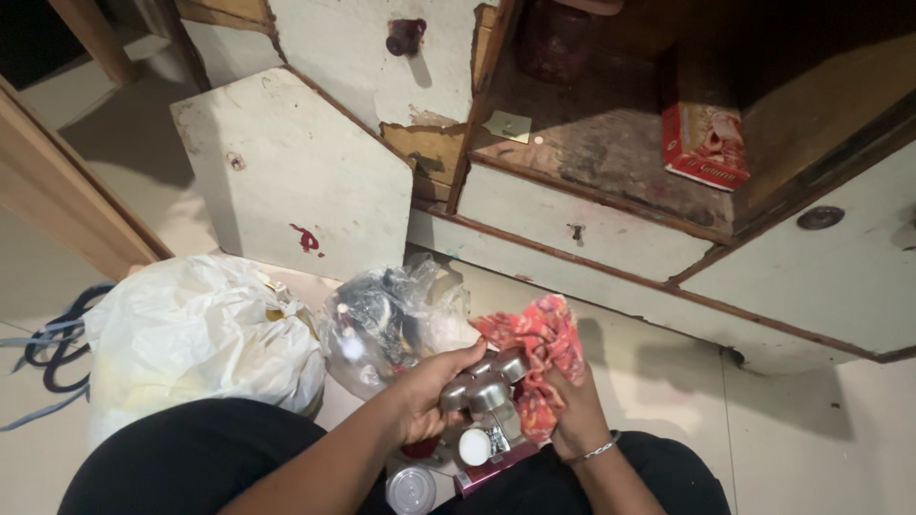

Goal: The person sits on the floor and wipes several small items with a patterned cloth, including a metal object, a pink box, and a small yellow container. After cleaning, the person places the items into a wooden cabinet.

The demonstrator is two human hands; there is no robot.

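My left hand [425, 391] grips a cluster of small shiny metal cups [487, 381] just above my lap. My right hand [572, 415], a thin silver bangle on its wrist, presses a red patterned cloth [539, 348] against the cups from the right. Below the hands lie a small white round cap [474, 445], a clear plastic lid [411, 489] and a dark pink flat box [491, 472]. A crumpled clear plastic bag [386, 319] with dark items inside sits just beyond my left hand.
A bulging white plastic bag [191, 334] stands at left, with blue-grey cords [52, 343] beside it. Ahead is a worn white wooden cabinet [572, 224] with open doors; a red carton [706, 143] lies on its bare shelf. The floor is pale tile [801, 439].
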